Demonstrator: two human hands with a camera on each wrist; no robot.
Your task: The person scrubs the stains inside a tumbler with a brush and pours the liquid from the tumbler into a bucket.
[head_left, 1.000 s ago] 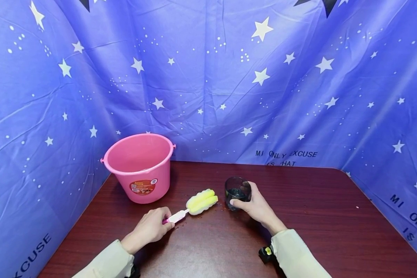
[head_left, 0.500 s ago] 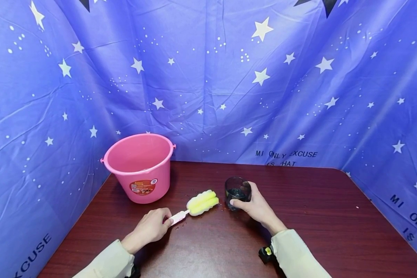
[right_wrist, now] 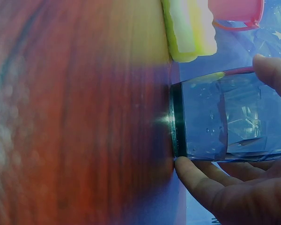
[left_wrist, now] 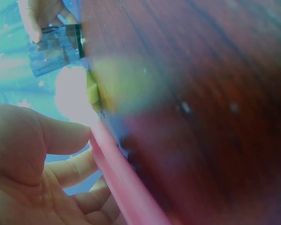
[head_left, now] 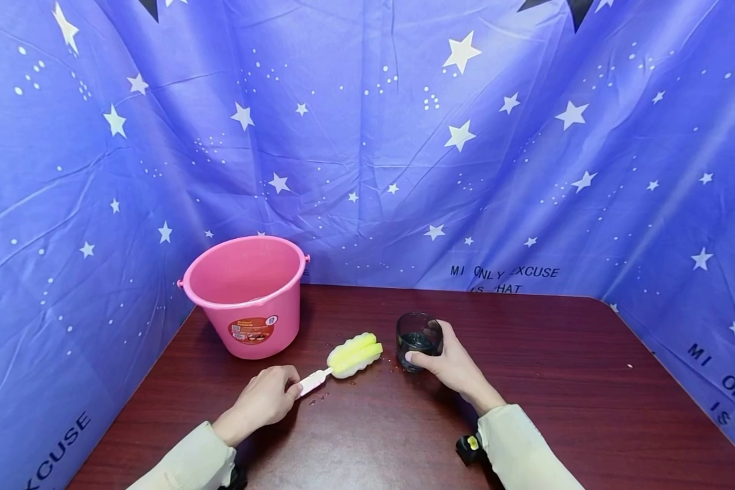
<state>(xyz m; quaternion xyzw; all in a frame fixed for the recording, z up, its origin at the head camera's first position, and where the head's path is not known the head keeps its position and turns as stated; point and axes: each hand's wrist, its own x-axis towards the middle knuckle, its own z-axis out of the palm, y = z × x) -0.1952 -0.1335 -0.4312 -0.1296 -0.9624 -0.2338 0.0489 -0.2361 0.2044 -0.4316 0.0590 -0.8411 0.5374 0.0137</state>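
My left hand [head_left: 268, 395] pinches the pink-and-white handle [head_left: 314, 383] of a sponge bottle brush between thumb and fingers. In the left wrist view the thumb [left_wrist: 68, 136] presses one side of the pink handle [left_wrist: 117, 168], with fingers curled behind it. The brush's yellow-and-white sponge head [head_left: 354, 355] lies low over the table, pointing toward a dark tinted glass [head_left: 418, 340]. Around that upright glass my right hand [head_left: 456, 361] keeps its grip, thumb on the near side. Up close in the right wrist view, the glass [right_wrist: 229, 117] stands with its base on the table.
A pink bucket [head_left: 241, 313] with an orange label stands at the back left. Water drops [head_left: 318, 400] dot the dark red-brown wooden table [head_left: 557, 381]. Blue star-patterned cloth [head_left: 355, 136] hangs around the back and sides.
The brush slides slightly forward, then back a little to the left. Its pink handle end, seen earlier, is now hidden by my left hand. My right hand and the glass stay put.
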